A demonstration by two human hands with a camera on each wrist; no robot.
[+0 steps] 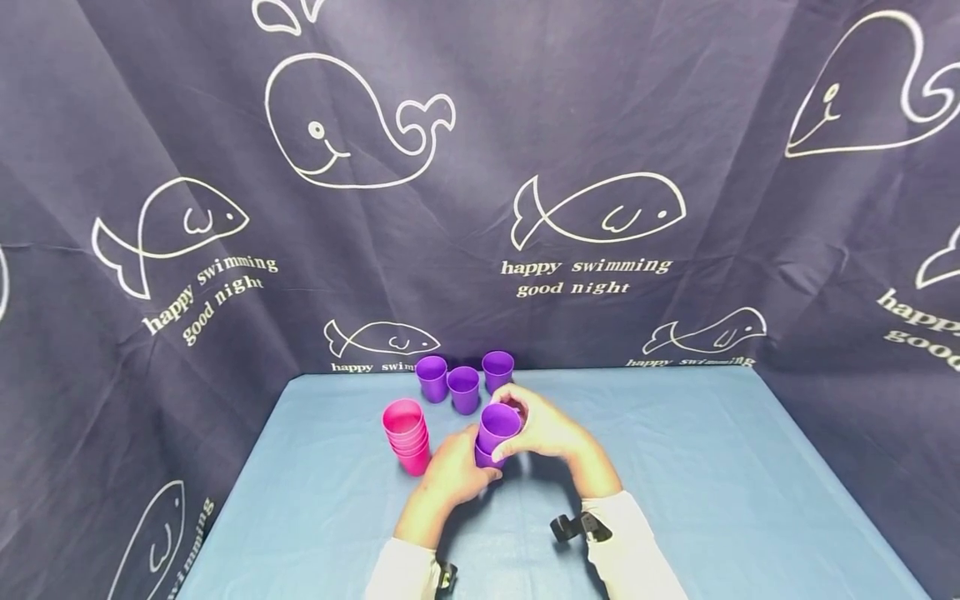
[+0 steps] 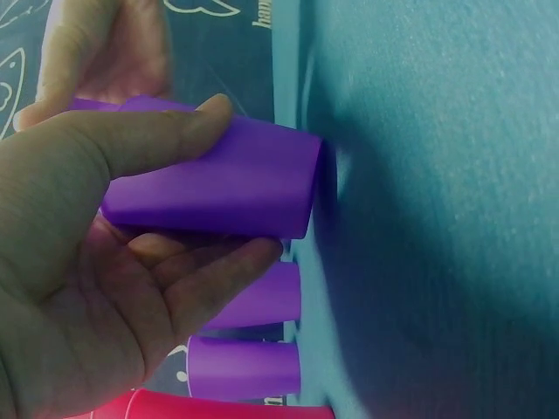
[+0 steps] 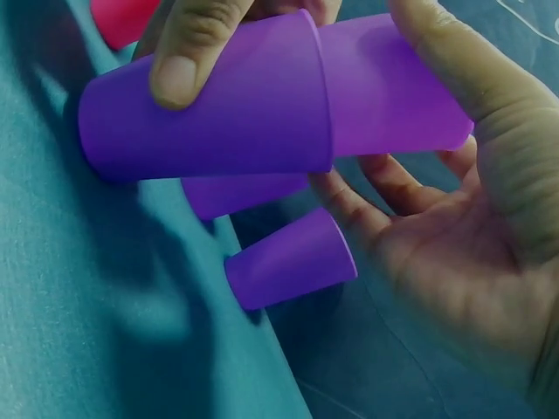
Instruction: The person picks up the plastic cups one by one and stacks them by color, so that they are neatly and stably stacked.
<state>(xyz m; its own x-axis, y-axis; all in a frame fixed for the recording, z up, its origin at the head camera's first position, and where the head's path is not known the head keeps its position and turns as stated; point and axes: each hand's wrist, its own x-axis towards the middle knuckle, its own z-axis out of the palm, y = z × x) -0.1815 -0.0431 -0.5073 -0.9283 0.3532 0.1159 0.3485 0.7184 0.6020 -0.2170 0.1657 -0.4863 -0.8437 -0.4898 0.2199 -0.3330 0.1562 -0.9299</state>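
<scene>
In the head view, two purple cups are held one above the other near the table's middle. My left hand [image 1: 453, 471] grips the lower purple cup [image 3: 210, 131] between thumb and fingers; whether its base touches the table I cannot tell. The upper purple cup [image 3: 389, 96] stands mouth up, its lower part inside the lower cup. My right hand [image 1: 551, 427] holds this upper cup, thumb on one side and fingers on the other. Left of my left hand is a stack of nested pink cups [image 1: 408, 437].
Three purple cups stand mouth up at the back: a left one [image 1: 432, 382], a middle one [image 1: 464, 393] and a right one [image 1: 498, 373]. A light blue cloth [image 1: 720, 500] covers the table. A dark printed curtain [image 1: 465, 250] hangs behind and at both sides.
</scene>
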